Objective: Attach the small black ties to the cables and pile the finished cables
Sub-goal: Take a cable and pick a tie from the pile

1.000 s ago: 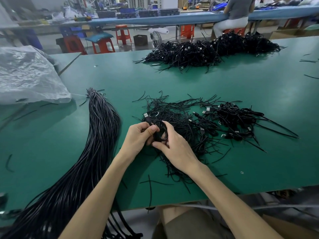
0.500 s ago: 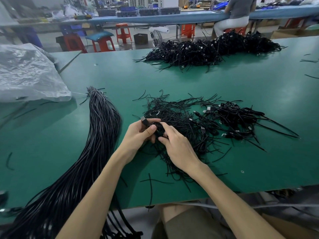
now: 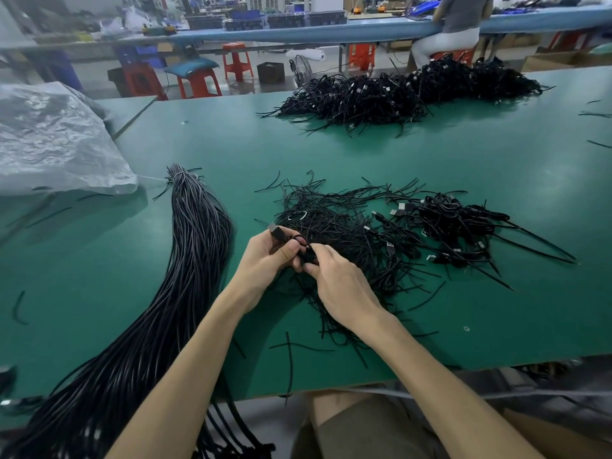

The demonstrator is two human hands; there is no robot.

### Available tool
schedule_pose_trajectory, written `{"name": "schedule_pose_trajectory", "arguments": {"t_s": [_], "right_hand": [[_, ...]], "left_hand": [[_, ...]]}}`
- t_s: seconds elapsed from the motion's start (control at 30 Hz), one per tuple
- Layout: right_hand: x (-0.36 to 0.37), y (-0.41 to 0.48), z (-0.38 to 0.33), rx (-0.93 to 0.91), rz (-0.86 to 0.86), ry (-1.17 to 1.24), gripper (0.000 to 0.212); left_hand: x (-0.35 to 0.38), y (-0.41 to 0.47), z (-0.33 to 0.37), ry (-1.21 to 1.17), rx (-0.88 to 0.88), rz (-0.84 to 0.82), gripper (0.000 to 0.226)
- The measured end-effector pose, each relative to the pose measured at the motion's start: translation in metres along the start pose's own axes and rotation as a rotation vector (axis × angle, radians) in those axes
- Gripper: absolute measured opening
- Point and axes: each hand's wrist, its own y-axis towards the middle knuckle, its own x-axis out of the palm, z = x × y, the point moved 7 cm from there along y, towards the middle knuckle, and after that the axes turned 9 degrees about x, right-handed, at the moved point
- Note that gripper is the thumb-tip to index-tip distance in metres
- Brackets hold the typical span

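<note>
My left hand (image 3: 265,256) grips a coiled black cable (image 3: 304,248); its USB plug (image 3: 275,229) sticks out above the fingers. My right hand (image 3: 337,283) pinches the same coil from the right, at its middle. Whether a tie is on it is hidden by my fingers. Just behind my hands lies a loose heap of thin black ties (image 3: 334,223). To its right sits a small pile of coiled cables (image 3: 450,226) with ties trailing out. A long bundle of straight cables (image 3: 172,293) runs along the left of the green table (image 3: 496,309).
A big heap of coiled cables (image 3: 404,91) lies at the far side of the table. A crumpled clear plastic sheet (image 3: 53,140) covers the far left. Stray ties (image 3: 291,356) lie near the front edge. A person sits at a blue bench (image 3: 331,31) beyond, near red stools.
Both hands stay at the same spot. The cable has been turned in my fingers, so the USB plug now points up and left, clear of the left hand.
</note>
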Motion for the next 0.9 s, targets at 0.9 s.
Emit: {"name": "schedule_pose_trajectory", "arguments": {"t_s": [0.9], "right_hand": [[-0.0026, -0.0026, -0.005, -0.008, 0.001, -0.021, 0.018]], "left_hand": [[0.0008, -0.0016, -0.0015, 0.022, -0.013, -0.03, 0.017]]}}
